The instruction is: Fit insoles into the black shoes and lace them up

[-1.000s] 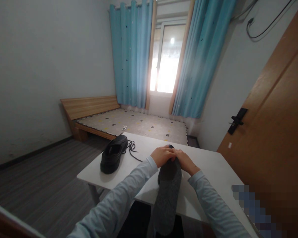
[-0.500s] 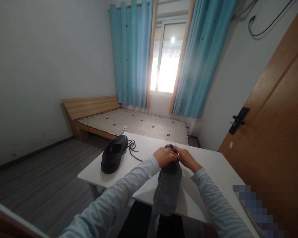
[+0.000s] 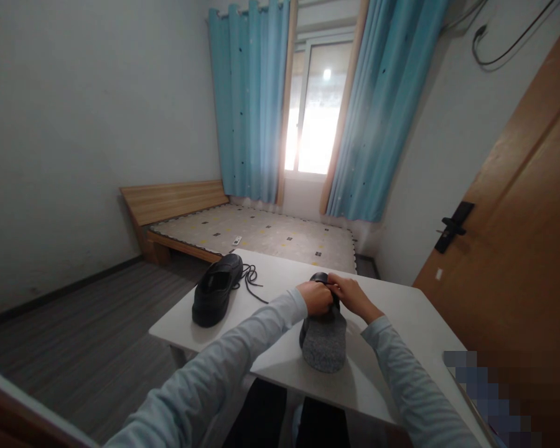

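Note:
A black shoe (image 3: pixel 319 277) lies on the white table (image 3: pixel 280 361), its toe pointing away from me. Out of its opening, towards me, sticks the rounded end of a grey insole (image 3: pixel 324 348). My left hand (image 3: pixel 318 298) is closed over the shoe's opening, gripping the insole where it enters; its fingertips are hidden. Against the upper's right side, my right hand (image 3: pixel 348 292) is closed, thumb and fingers pinching the shoe near its tongue. The second black shoe (image 3: pixel 217 289) rests to the left, with a loose black shoelace (image 3: pixel 251 280) beside it.
Beyond the table stands a bed with a patterned mattress (image 3: pixel 270 233), and a small white object (image 3: pixel 237 241) lies on it. A wooden door (image 3: pixel 504 249) with a black handle is on the right. My legs (image 3: pixel 324 423) are below the table's near edge.
The grey insole has slid away from me into the shoe, so less of it sticks out. My left hand has curled into a tighter fist; my right hand stays on the shoe.

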The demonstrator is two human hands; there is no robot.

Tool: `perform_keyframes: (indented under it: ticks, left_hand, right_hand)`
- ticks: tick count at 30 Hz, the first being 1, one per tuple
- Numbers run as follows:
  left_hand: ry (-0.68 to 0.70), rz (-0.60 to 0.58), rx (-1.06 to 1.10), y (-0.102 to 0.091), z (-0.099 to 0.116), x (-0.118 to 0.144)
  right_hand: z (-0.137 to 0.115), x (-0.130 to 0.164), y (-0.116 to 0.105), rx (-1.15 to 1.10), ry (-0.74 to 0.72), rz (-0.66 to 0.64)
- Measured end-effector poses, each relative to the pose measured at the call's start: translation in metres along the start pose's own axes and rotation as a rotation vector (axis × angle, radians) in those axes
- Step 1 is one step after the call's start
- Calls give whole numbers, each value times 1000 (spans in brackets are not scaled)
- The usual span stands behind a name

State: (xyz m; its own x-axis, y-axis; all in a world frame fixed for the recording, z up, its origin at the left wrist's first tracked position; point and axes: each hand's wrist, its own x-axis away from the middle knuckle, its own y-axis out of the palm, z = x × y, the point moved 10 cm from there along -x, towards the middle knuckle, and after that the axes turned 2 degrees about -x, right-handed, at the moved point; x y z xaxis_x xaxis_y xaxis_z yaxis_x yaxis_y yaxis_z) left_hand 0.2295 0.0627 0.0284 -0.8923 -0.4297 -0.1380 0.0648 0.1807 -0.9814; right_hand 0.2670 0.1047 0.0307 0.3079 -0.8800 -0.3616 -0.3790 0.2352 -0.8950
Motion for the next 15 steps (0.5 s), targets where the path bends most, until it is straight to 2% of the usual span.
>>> perform_keyframes:
  ticks: [5, 9, 13, 15]
  left_hand:
    - [-157, -73, 5, -12, -5, -2]
    - [-207, -184, -3, -4, -4, -7]
    - [-79, -90, -3, 10, 11, -23]
    - [-58, -51, 16, 19, 13, -30]
  right_hand:
    - [1, -1, 0, -38, -8, 3]
    - [-1, 0, -2, -65, -12, 5]
    - [-4, 0, -3, -98, 2, -13]
    - [-5, 0, -4, -111, 12, -22]
